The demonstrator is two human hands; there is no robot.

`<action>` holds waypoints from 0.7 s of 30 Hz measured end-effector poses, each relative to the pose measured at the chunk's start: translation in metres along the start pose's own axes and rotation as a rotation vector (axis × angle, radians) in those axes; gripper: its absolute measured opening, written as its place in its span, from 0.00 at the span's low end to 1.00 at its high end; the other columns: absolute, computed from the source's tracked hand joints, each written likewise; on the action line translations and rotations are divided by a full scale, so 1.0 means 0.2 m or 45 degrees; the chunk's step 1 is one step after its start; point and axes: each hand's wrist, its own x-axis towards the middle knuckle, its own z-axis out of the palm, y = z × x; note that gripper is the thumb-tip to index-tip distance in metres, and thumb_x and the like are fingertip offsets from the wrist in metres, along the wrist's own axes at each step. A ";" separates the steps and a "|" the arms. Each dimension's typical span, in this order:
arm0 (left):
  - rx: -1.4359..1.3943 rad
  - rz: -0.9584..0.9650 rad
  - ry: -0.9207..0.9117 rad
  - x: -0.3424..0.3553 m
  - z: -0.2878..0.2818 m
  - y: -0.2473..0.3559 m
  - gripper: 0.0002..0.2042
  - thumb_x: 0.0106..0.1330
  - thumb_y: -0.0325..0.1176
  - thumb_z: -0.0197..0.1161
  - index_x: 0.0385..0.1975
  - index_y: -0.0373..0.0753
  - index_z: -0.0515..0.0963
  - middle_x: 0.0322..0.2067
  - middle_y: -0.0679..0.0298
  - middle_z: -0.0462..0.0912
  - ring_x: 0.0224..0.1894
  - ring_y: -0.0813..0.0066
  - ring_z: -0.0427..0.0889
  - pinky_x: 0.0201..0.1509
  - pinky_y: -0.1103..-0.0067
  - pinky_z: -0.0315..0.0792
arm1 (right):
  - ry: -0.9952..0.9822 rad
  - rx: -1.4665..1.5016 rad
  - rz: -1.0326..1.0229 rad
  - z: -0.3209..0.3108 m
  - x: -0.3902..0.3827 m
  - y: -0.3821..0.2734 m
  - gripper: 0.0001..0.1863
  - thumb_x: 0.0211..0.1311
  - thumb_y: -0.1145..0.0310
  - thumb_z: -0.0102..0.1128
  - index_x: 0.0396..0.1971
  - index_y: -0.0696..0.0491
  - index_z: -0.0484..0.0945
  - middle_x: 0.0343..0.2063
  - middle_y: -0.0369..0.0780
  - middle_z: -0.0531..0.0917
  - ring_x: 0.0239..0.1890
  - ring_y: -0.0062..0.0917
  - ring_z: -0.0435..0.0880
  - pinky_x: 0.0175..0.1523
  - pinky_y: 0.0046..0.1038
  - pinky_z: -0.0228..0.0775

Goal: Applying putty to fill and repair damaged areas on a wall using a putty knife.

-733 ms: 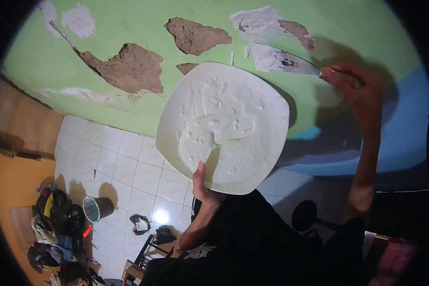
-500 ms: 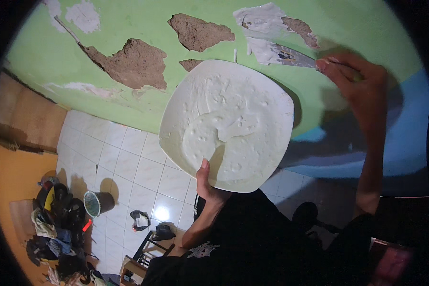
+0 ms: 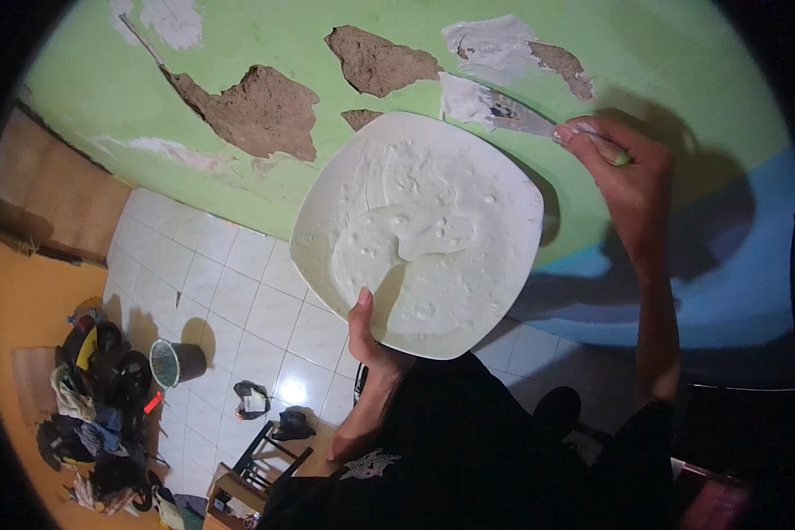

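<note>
Green wall (image 3: 265, 35) — left hand (image 3: 371, 344) holds one plate (image 3: 314, 228), right hand (image 3: 632, 172) one scraper (image 3: 532, 122).

Plate (image 3: 518, 199): white, smooth, glazed-ceramic look. Paste (image 3: 389, 225) on it: wet, creamy, dotted with small bumps. Putty knife (image 3: 530, 119): thin metal blade, dull sheen where uncoated. Wall (image 3: 265, 35): smooth green paint; bare patches (image 3: 384, 64) rough, matt, grainy. Floor tiles (image 3: 238, 276): glossy, pale, catching glare. Black garment (image 3: 468, 442): matt cloth. Bucket (image 3: 178, 363): plastic-looking.
</note>
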 end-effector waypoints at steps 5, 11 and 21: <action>0.038 -0.018 -0.035 0.01 -0.02 -0.01 0.35 0.64 0.52 0.52 0.61 0.27 0.67 0.53 0.47 0.77 0.54 0.57 0.78 0.59 0.68 0.72 | -0.024 -0.065 -0.170 0.04 -0.02 0.00 0.10 0.55 0.70 0.73 0.33 0.60 0.85 0.26 0.43 0.88 0.29 0.21 0.87 0.36 0.23 0.76; 0.042 0.018 0.013 0.02 -0.05 -0.03 0.35 0.64 0.53 0.54 0.63 0.31 0.63 0.52 0.48 0.76 0.52 0.58 0.79 0.54 0.66 0.75 | -0.054 -0.068 0.001 -0.06 -0.14 -0.09 0.08 0.56 0.74 0.72 0.34 0.59 0.86 0.28 0.42 0.88 0.30 0.21 0.87 0.37 0.23 0.77; 0.044 -0.052 -0.024 0.03 -0.08 0.01 0.35 0.63 0.53 0.53 0.62 0.29 0.64 0.54 0.47 0.76 0.54 0.56 0.78 0.57 0.67 0.73 | 0.183 0.099 0.243 -0.06 -0.33 0.11 0.09 0.57 0.76 0.71 0.37 0.62 0.85 0.32 0.43 0.88 0.36 0.20 0.86 0.42 0.23 0.79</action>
